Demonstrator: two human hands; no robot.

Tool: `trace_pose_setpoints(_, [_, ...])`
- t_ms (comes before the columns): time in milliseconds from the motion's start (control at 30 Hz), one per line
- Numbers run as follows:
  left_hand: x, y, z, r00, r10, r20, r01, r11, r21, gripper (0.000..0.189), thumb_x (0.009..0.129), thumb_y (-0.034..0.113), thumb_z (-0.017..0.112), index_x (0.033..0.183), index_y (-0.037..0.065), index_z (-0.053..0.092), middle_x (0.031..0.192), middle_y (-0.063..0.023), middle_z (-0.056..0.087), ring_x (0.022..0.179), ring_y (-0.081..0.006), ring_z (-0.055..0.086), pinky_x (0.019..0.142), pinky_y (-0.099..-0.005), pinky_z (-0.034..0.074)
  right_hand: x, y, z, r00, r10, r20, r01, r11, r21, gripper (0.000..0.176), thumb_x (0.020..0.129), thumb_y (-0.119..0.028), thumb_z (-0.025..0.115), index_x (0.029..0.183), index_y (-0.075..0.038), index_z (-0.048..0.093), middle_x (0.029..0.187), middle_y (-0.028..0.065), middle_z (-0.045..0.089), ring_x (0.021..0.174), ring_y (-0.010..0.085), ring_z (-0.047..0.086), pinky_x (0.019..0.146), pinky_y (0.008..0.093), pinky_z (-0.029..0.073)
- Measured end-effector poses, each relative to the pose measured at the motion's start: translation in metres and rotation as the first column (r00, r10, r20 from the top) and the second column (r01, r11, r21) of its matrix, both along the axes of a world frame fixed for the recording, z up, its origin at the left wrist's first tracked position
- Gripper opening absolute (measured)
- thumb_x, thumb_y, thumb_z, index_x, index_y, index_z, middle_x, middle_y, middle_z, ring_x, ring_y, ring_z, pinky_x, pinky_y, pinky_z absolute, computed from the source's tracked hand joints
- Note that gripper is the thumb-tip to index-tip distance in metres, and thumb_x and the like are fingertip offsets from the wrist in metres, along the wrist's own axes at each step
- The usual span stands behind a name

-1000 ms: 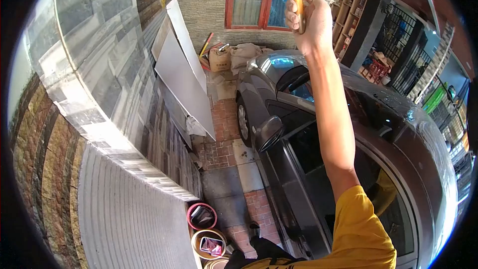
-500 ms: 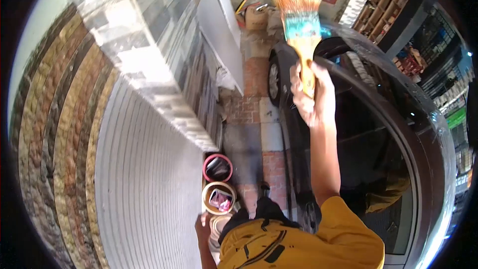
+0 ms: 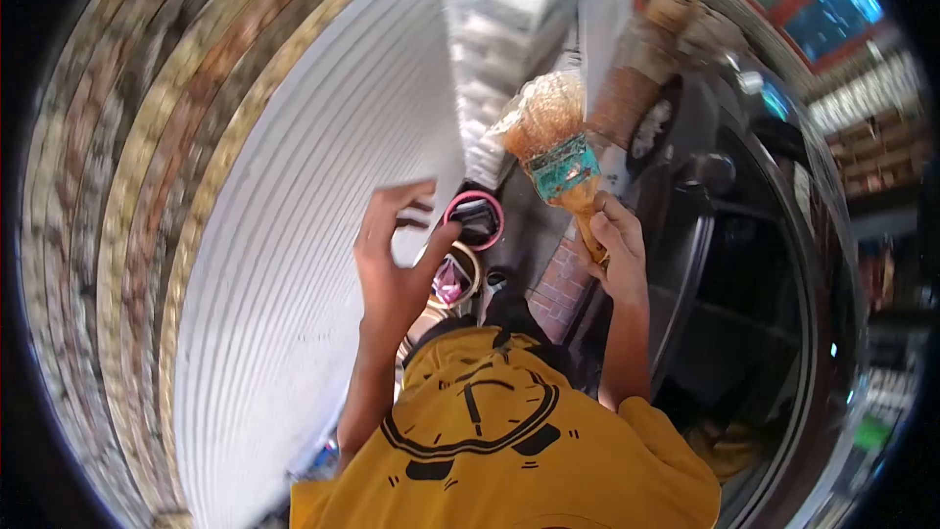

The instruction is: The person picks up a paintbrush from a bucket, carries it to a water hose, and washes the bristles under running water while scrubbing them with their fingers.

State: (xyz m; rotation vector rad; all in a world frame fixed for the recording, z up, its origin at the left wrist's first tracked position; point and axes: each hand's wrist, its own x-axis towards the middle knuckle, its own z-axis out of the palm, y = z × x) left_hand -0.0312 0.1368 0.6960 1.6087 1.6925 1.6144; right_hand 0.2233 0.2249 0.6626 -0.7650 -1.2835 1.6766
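A wide paintbrush (image 3: pixel 566 172) with a wooden handle, a teal ferrule and pale-tipped brown bristles is gripped by its handle in my right hand (image 3: pixel 619 243). Its bristles point up and to the left, in front of the walkway and the wall corner. My left hand (image 3: pixel 394 245) is raised with fingers and thumb apart, and holds nothing. Behind its thumb stand a pink-rimmed bucket (image 3: pixel 500 223) with dark contents and a tan-rimmed bucket (image 3: pixel 476 279) with something pink and white inside.
On my left rises a white ribbed panel (image 3: pixel 294 264), bordered by rough layered stone (image 3: pixel 127 235). A dark car (image 3: pixel 754 304) stands close on my right. Brick paving (image 3: pixel 560 279) runs between them. Farther ahead is a red-framed window (image 3: pixel 832 10).
My right hand has lowered the paintbrush towards me, and its bristles now tilt left. My left hand has come up beside the buckets with fingers spread. The view has turned left.
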Motion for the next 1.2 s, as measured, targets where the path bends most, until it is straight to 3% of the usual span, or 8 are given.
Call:
trace_pose_setpoints(200, [-0.007,-0.015,0.003,0.948,0.316,-0.040,-0.308,0.941,0.138,0.045,0.076,0.021,0.088,0.112,0.001,0.069,0.102,-0.0121,0.069,0.086,-0.0238,0.067,0.075,-0.0350,0.056,-0.027,0.016,0.008,0.889,0.332,0.315,-0.348,0.937,-0.006,0.025,0.101,-0.028,0.064,0.102,-0.003,0.060,0.064,-0.0052,0.046,0.052,0.0029,0.040,0.046,0.0222,0.028])
trace_pose_setpoints(467, [-0.019,-0.115,-0.042,0.744,0.666,0.051,-0.667,0.738,0.101,0.015,0.084,0.013,0.078,0.095,0.004,0.072,0.089,-0.0103,0.071,0.084,-0.0275,0.069,0.074,-0.0377,0.055,-0.090,-0.010,0.005,0.652,0.522,0.549,-0.583,0.809,-0.077,0.019,0.100,-0.019,0.060,0.111,-0.004,0.059,0.067,-0.0083,0.040,0.054,-0.0008,0.033,0.046,0.0183,0.020])
trace_pose_setpoints(567, [0.024,-0.102,-0.032,0.596,0.801,0.060,-0.803,0.595,0.034,0.020,0.083,0.017,0.079,0.097,0.004,0.071,0.088,-0.0102,0.069,0.083,-0.0280,0.068,0.075,-0.0386,0.055,-0.079,0.034,0.025,0.519,0.614,0.594,-0.734,0.676,-0.058,0.027,0.100,-0.026,0.061,0.117,-0.005,0.060,0.071,-0.0084,0.046,0.054,-0.0014,0.037,0.046,0.0152,0.022])
trace_pose_setpoints(700, [0.049,-0.186,-0.049,0.341,0.927,0.156,-0.940,0.336,0.055,0.026,0.083,0.019,0.080,0.103,0.005,0.071,0.090,-0.0108,0.065,0.082,-0.0272,0.066,0.074,-0.0390,0.054,-0.113,-0.017,0.024,0.246,0.738,0.628,-0.924,0.374,-0.077,0.017,0.104,-0.020,0.056,0.095,-0.007,0.052,0.062,-0.0071,0.038,0.051,-0.0005,0.031,0.044,0.0195,0.019])
trace_pose_setpoints(833, [0.051,-0.259,-0.095,0.030,0.908,0.417,-0.983,0.103,-0.155,0.019,0.090,0.018,0.078,0.091,0.000,0.069,0.069,-0.0082,0.060,0.060,-0.0121,0.054,0.056,-0.0296,0.045,-0.170,-0.067,0.006,0.095,0.723,0.684,-0.969,0.224,-0.102,0.020,0.105,-0.020,0.057,0.091,-0.009,0.048,0.061,-0.0077,0.036,0.051,-0.0012,0.030,0.044,0.0199,0.019])
trace_pose_setpoints(933, [0.078,-0.324,-0.133,-0.168,0.944,0.285,-0.948,-0.075,-0.310,0.030,0.094,0.021,0.073,0.080,-0.004,0.065,0.055,-0.0082,0.044,0.054,-0.0108,0.038,0.051,-0.0306,0.035,-0.194,-0.116,-0.010,0.007,0.710,0.704,-0.988,0.116,-0.106,0.021,0.105,-0.021,0.058,0.090,-0.009,0.048,0.061,-0.0081,0.036,0.051,-0.0013,0.030,0.044,0.0199,0.019])
trace_pose_setpoints(1033, [0.091,-0.326,-0.151,-0.348,0.911,0.223,-0.898,-0.255,-0.360,0.017,0.094,0.015,0.070,0.091,-0.002,0.069,0.062,-0.0108,0.052,0.057,-0.0136,0.045,0.055,-0.0317,0.041,-0.218,-0.123,-0.023,-0.072,0.719,0.691,-0.993,0.010,-0.114,0.022,0.105,-0.023,0.058,0.091,-0.009,0.048,0.061,-0.0081,0.037,0.051,-0.0014,0.029,0.044,0.0197,0.019])
trace_pose_setpoints(1200, [0.096,-0.276,-0.170,-0.365,0.883,0.297,-0.910,-0.269,-0.317,0.019,0.092,0.005,0.065,0.110,0.001,0.069,0.089,-0.0146,0.072,0.078,-0.0221,0.069,0.072,-0.0354,0.054,-0.238,-0.106,-0.045,-0.161,0.767,0.622,-0.979,-0.043,-0.200,0.024,0.106,-0.028,0.057,0.092,-0.011,0.048,0.059,-0.0067,0.038,0.047,-0.0002,0.029,0.040,0.0189,0.021])
